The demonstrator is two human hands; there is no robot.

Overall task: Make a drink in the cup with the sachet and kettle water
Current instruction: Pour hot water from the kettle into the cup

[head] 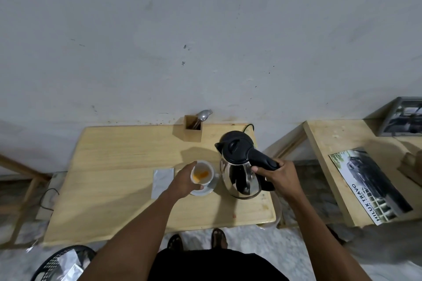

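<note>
Pale wooden table (114,166) bore the cup (202,174), steadied in the left hand (182,181) while the right hand (279,175) clamped the kettle (239,166) handle, apparently to pour.

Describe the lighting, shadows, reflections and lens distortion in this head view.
Head view: soft, dim, even light; a faint shadow lies on the pale wooden table behind the white cup with orange powder. The shiny steel kettle with black lid and handle mirrors dark shapes. Wide-angle distortion bends the table edges. The left hand and right hand look reasonably sharp.
</note>
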